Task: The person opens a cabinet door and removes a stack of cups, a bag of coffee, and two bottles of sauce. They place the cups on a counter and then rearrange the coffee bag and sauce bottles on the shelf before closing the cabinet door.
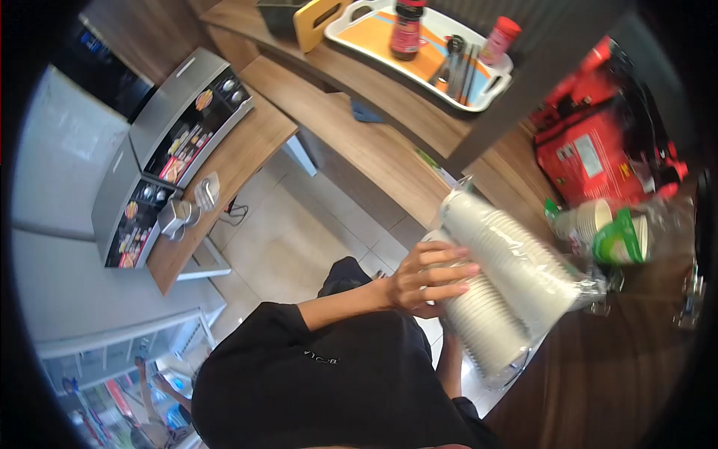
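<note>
Two stacks of white paper cups (516,262) lie side by side in clear plastic wrapping, tilted in front of my chest. My left hand (434,277) rests across the near upper stack, its fingers laid over the cups and holding them. Behind the pack's lower side my right forearm (449,367) goes up out of sight. The cups hide my right hand, so its fingers do not show. The twisted end of the wrapping (591,290) points right, close to the dark wooden surface.
A white-rimmed tray (340,31) holds bottles and utensils on a wooden shelf. Red bags (598,157) sit at the right, above more cups (591,217) and a green packet (621,238). Two ovens (198,123) stand at the left. Another person's arm (146,389) shows lower left.
</note>
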A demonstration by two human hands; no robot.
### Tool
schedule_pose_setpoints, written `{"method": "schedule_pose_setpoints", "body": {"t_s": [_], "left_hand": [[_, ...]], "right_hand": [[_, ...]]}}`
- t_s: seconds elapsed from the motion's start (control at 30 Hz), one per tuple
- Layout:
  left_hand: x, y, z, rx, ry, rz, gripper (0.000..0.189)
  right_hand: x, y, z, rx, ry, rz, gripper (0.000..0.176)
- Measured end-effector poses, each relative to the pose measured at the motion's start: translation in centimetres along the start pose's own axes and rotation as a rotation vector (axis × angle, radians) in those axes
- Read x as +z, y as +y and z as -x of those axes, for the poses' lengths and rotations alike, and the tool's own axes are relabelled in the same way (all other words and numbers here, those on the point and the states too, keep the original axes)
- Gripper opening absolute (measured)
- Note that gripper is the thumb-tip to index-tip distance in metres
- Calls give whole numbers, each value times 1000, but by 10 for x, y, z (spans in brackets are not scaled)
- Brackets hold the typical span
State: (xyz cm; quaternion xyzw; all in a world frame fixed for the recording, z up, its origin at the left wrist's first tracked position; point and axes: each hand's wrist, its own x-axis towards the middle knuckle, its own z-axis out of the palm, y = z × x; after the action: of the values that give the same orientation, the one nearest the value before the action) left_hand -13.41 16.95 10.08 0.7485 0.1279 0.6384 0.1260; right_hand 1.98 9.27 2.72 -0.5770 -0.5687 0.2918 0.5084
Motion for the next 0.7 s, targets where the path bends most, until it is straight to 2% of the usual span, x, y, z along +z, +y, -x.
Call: {"method": "schedule_pose_setpoints", "body": {"t_s": [0.1,0.27,0.4,0.47,0.57,0.6,0.63,0.7], "left_hand": [[-28,-16,51,-59,71,-117,62],[-110,-50,130,-330,-150,-270,72],[-168,-93,179,-677,-317,-135,70],[-194,-117,198,-788,-402,-124,71],[-224,-157,217,-938,-539,14,78],[-234,-170,214,-962,-589,48,79],[-242,-184,210,-979,-645,78,81],[-250,-210,193,-890,-648,77,82]], "right_hand": [[20,29,17,161,-197,-36,72],[86,74,2,342,-530,-141,76],[144,59,-43,464,-700,-318,80],[169,39,-74,550,-730,-453,81],[205,54,-84,705,-710,-535,80],[218,56,-87,796,-645,-556,80],[226,56,-90,813,-593,-564,80],[243,52,-99,835,-474,-595,80]]}}
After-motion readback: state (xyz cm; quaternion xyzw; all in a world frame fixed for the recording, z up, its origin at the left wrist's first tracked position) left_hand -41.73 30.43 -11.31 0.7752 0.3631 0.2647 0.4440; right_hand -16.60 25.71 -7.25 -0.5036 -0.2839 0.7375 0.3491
